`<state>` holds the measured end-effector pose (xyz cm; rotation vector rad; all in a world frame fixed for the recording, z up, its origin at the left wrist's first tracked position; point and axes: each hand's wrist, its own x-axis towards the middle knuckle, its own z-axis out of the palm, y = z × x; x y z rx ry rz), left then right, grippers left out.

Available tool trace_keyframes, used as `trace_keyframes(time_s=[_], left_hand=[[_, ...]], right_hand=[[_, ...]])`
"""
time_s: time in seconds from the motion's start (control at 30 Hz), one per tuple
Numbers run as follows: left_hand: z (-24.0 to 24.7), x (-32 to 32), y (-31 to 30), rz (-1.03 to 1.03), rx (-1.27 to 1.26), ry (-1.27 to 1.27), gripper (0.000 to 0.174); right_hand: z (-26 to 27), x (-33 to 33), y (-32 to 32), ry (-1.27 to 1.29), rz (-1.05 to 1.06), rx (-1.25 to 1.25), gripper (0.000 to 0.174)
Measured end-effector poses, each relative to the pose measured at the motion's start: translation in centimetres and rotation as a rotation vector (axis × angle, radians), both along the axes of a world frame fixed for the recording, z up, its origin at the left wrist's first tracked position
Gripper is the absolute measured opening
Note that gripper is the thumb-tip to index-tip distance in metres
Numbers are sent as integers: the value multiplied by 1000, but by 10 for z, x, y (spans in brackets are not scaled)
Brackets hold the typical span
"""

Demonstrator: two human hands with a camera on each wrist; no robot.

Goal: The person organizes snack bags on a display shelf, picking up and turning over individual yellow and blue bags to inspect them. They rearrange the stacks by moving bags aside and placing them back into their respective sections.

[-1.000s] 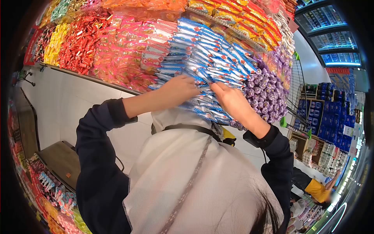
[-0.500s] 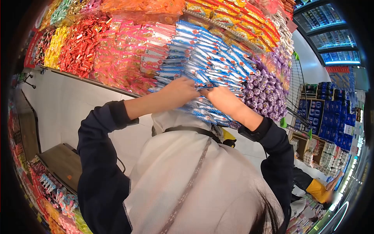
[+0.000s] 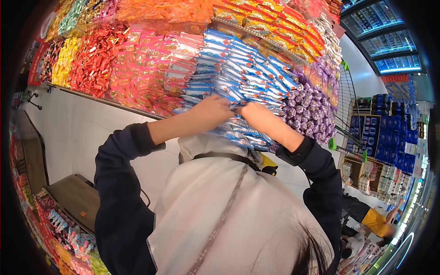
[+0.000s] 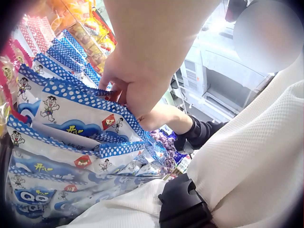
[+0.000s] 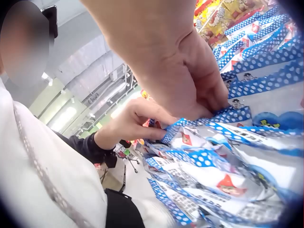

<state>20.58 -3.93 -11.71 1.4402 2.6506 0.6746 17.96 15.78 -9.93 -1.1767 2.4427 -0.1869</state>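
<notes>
Red wrapped sweets point(image 3: 94, 52) and pink packets point(image 3: 146, 68) fill the display at ten o'clock of the hands. Next, the left hand point(image 3: 213, 112) curls its fingers round the dotted top edge of the blue-and-white snack packets point(image 3: 247, 75), which lie in overlapping rows rising toward twelve o'clock. Just beside it, the right hand point(image 3: 254, 114) pinches the same bunch of packets. Purple sweets point(image 3: 309, 112) sit at three o'clock of that hand.

- At twelve o'clock, the right hand point(image 5: 180, 71) pinches the blue dotted packets point(image 5: 223, 175) by a top edge.
- At nine o'clock, the left hand point(image 5: 137, 121) fingers their edge.
</notes>
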Motion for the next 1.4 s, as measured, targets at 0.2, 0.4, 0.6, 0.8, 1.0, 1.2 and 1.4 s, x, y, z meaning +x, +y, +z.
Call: trace_keyframes(time_s=[0.2,0.4,0.6,0.8,1.0,1.2,1.4], left_hand=[[0,-1,-1,-2,20,-15,21],[1,-2,0,-13,4,-17,20],[4,-3,1,-14,-48,-26,19],[13,-2,-1,13,-35,-38,19],[65,-8,-7,319,417,-106,26],[87,-11,-6,374,1109,-647,37],[99,0,-9,418,988,-1002,41]], right_hand=[[22,-13,14,-57,-112,-326,17],[61,-78,67,537,-521,-319,14],[28,-86,75,479,-462,-270,12],[43,-85,65,427,-560,-456,10],[99,-54,47,13,-665,-1086,6],[109,-36,30,-602,-696,-1195,7],[99,-26,9,-781,-694,-1173,9]])
